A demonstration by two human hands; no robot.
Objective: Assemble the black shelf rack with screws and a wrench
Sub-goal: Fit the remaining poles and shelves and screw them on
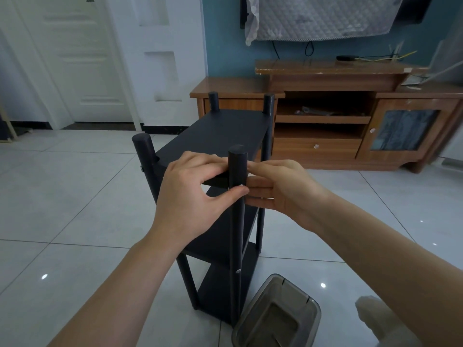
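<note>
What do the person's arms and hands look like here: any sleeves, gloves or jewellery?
Both forearms are bare, with no sleeves in view. The left hand and right hand wear no gloves, and no rings, watch or bracelets show. Fingernails look short and unpainted.

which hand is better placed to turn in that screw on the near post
Left, probably. The left hand has its thumb tip on the screw; the right hand is behind the post, steadying it.
</note>
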